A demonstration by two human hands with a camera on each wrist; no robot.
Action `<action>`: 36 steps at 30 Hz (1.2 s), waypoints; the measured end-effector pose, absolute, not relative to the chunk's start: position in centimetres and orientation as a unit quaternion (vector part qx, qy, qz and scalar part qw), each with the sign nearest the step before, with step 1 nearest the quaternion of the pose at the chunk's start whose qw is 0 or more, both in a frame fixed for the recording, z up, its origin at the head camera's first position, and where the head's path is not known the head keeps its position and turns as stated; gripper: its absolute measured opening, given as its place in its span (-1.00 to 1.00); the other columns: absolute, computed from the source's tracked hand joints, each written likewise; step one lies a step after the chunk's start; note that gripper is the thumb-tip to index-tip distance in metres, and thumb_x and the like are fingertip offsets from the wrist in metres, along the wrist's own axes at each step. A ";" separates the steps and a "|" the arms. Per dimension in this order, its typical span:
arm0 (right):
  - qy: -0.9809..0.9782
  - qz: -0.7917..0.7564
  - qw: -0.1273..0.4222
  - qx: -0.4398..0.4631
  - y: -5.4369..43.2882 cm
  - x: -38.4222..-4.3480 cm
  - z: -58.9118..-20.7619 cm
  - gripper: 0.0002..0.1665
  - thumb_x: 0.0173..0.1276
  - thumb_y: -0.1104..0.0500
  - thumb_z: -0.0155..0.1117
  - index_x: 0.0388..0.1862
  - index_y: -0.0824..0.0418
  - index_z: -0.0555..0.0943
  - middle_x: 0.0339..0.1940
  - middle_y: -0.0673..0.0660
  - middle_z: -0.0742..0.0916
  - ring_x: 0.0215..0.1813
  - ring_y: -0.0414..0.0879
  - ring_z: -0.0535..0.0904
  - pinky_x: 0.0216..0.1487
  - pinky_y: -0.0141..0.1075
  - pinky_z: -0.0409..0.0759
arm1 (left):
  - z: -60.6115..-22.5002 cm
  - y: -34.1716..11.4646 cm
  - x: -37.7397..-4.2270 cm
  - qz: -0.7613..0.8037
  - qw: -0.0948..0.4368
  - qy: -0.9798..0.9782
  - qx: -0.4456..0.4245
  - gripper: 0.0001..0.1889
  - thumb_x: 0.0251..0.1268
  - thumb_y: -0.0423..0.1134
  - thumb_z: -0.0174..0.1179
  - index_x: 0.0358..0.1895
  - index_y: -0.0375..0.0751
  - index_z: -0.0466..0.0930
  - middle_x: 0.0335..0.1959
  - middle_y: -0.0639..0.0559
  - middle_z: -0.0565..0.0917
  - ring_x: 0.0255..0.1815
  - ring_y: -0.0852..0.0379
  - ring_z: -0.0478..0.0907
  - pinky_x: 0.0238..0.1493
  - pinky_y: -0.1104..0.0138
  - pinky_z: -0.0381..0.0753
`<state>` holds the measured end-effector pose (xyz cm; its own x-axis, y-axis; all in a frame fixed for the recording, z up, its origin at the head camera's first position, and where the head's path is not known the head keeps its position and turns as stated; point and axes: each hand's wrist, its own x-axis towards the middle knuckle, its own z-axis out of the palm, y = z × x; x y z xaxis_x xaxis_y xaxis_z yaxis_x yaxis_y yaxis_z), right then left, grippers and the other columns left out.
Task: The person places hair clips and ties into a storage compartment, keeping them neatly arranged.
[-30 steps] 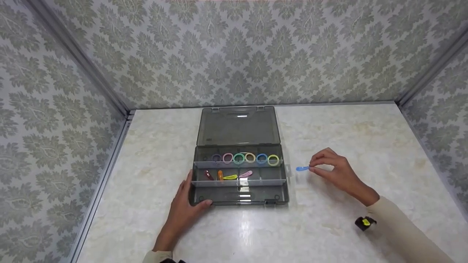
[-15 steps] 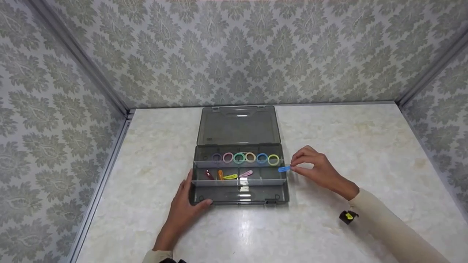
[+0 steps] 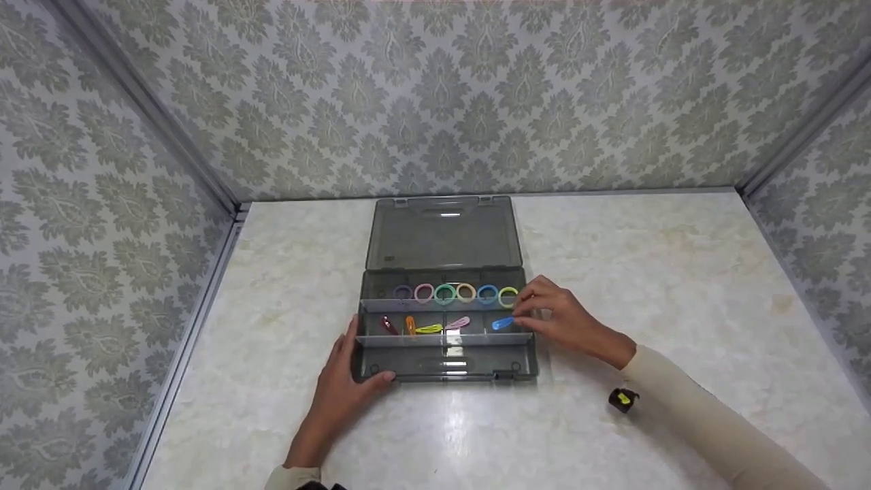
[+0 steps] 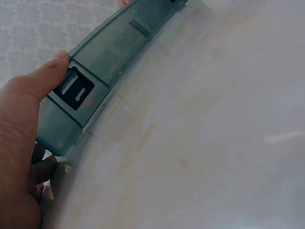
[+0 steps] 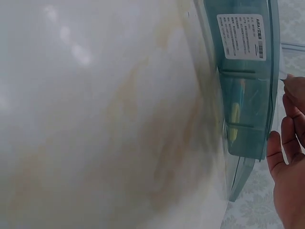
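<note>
A grey see-through organizer box (image 3: 446, 371) lies open on the table. My left hand (image 3: 343, 388) grips its front left corner, thumb on the front wall and fingers along the left side; the left wrist view shows this grip too. Between thumb and fingertips my right hand (image 3: 568, 320) pinches a blue hair clip (image 3: 502, 323) over the right end of the middle row. In that row lie a dark red clip (image 3: 388, 325), an orange clip (image 3: 410, 325), a yellow clip (image 3: 429, 329) and a pink clip (image 3: 458, 323). The right wrist view hides the blue clip behind the box wall.
Several coil hair ties, among them a green one (image 3: 445, 304), stand in a line along the back row. Clear dividers (image 3: 408, 339) separate the rows. The box lid (image 3: 444, 235) lies folded back on the marbled table (image 3: 646, 252). Patterned walls (image 3: 476, 102) enclose the table.
My right hand has carried the blue hair clip leftward from beside the box to over the middle row. The left hand has stayed in place on the box.
</note>
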<state>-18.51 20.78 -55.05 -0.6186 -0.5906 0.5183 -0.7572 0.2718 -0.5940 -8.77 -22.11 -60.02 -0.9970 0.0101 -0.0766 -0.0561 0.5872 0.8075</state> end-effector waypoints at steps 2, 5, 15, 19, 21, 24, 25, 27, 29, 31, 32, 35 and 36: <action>-0.791 0.423 0.096 0.432 20.4 -18.7 -55.2 -0.80 0.28 0.50 0.62 -0.18 0.30 0.87 -0.07 0.09 0.76 -0.01 0.01 0.61 0.03 -0.29 0.61 | -60.0 -22.1 -8.7 0.454 0.037 0.890 -0.015 0.31 0.17 0.40 0.58 0.86 0.31 -0.13 0.78 -0.20 0.17 0.78 -0.25 0.13 0.69 -0.27 0.17; -0.785 0.420 0.099 0.445 19.9 -19.0 -55.4 -0.77 0.23 0.55 0.63 -0.19 0.32 0.86 -0.07 0.12 0.76 -0.01 0.03 0.60 0.06 -0.30 0.61 | -59.8 -22.0 -8.7 0.448 0.044 0.893 -0.021 0.32 0.17 0.41 0.57 0.86 0.28 -0.13 0.78 -0.22 0.17 0.78 -0.27 0.13 0.69 -0.27 0.17; -0.797 0.402 0.088 0.442 19.3 -19.2 -55.3 -0.87 0.31 0.42 0.64 -0.19 0.29 0.88 0.00 0.14 0.73 0.08 0.04 0.56 0.11 -0.21 0.58 | -59.5 -21.8 -8.6 0.440 0.048 0.896 -0.019 0.30 0.22 0.42 0.54 0.86 0.22 -0.14 0.80 -0.28 0.10 0.80 -0.35 0.03 0.69 -0.31 0.12; -0.818 0.383 0.075 0.423 19.1 -19.0 -55.1 -0.91 0.37 0.34 0.63 -0.17 0.24 0.90 0.06 0.11 0.71 0.14 0.03 0.52 0.19 -0.11 0.54 | -59.5 -21.8 -8.6 0.439 0.048 0.897 -0.021 0.31 0.21 0.41 0.55 0.87 0.21 -0.13 0.80 -0.30 0.10 0.80 -0.36 0.03 0.69 -0.31 0.12; -0.826 0.375 0.071 0.414 19.0 -18.9 -55.1 -0.92 0.39 0.31 0.63 -0.17 0.23 0.90 0.08 0.10 0.71 0.16 0.03 0.51 0.22 -0.06 0.50 | -59.5 -21.8 -8.6 0.438 0.053 0.897 -0.026 0.32 0.20 0.42 0.54 0.87 0.21 -0.14 0.80 -0.30 0.10 0.80 -0.36 0.03 0.69 -0.31 0.12; -0.832 0.369 0.072 0.407 18.7 -19.0 -55.2 -0.93 0.39 0.32 0.63 -0.18 0.23 0.91 0.07 0.08 0.70 0.17 0.02 0.49 0.23 -0.01 0.46 | -59.4 -21.7 -8.7 0.434 0.062 0.898 -0.033 0.32 0.20 0.46 0.52 0.87 0.22 -0.15 0.81 -0.30 0.08 0.81 -0.37 0.00 0.69 -0.32 0.10; -0.833 0.368 0.072 0.406 18.6 -19.0 -55.2 -0.94 0.39 0.32 0.63 -0.19 0.23 0.91 0.06 0.08 0.70 0.17 0.02 0.49 0.23 0.00 0.46 | -59.4 -21.7 -8.6 0.433 0.064 0.898 -0.034 0.32 0.20 0.46 0.52 0.87 0.22 -0.16 0.81 -0.30 0.08 0.81 -0.37 -0.01 0.69 -0.33 0.10; -0.834 0.367 0.071 0.406 18.4 -19.1 -55.2 -0.95 0.39 0.32 0.63 -0.19 0.23 0.91 0.06 0.10 0.69 0.17 0.03 0.47 0.23 0.03 0.47 | -59.4 -21.7 -8.6 0.433 0.064 0.899 -0.033 0.32 0.20 0.46 0.52 0.87 0.21 -0.16 0.81 -0.29 0.07 0.81 -0.38 -0.02 0.69 -0.33 0.10; -0.835 0.366 0.065 0.406 18.2 -19.2 -55.2 -0.96 0.41 0.30 0.62 -0.19 0.23 0.91 0.07 0.12 0.68 0.18 0.03 0.46 0.22 0.05 0.50 | -59.5 -21.8 -8.6 0.434 0.058 0.898 -0.029 0.32 0.22 0.43 0.53 0.87 0.19 -0.15 0.81 -0.29 0.08 0.81 -0.38 -0.02 0.69 -0.33 0.10; -0.835 0.367 0.058 0.405 18.1 -19.2 -55.2 -0.96 0.43 0.28 0.61 -0.18 0.23 0.92 0.08 0.15 0.68 0.18 0.03 0.44 0.22 0.07 0.52 | -59.5 -21.8 -8.6 0.436 0.051 0.898 -0.023 0.31 0.22 0.40 0.54 0.87 0.17 -0.14 0.81 -0.29 0.09 0.81 -0.37 -0.01 0.69 -0.32 0.10; -0.836 0.367 0.055 0.405 18.0 -19.2 -55.2 -0.95 0.43 0.27 0.61 -0.17 0.23 0.92 0.08 0.15 0.67 0.19 0.03 0.44 0.22 0.07 0.53 | -59.6 -21.8 -8.6 0.437 0.048 0.898 -0.020 0.31 0.23 0.40 0.54 0.87 0.17 -0.13 0.80 -0.29 0.10 0.81 -0.37 -0.01 0.69 -0.32 0.11; -0.839 0.361 0.051 0.404 18.0 -19.2 -55.1 -0.95 0.43 0.27 0.61 -0.16 0.21 0.92 0.09 0.13 0.66 0.19 0.01 0.44 0.23 0.03 0.53 | -59.7 -21.9 -8.6 0.438 0.043 0.898 -0.016 0.30 0.22 0.40 0.54 0.87 0.19 -0.13 0.81 -0.26 0.10 0.81 -0.36 -0.02 0.69 -0.33 0.11; -0.840 0.359 0.052 0.404 18.0 -19.2 -55.0 -0.94 0.42 0.27 0.62 -0.16 0.21 0.92 0.10 0.12 0.66 0.19 0.00 0.44 0.23 0.02 0.52 | -59.8 -21.9 -8.6 0.439 0.042 0.897 -0.016 0.31 0.22 0.40 0.55 0.87 0.20 -0.14 0.81 -0.26 0.10 0.81 -0.36 -0.02 0.68 -0.33 0.11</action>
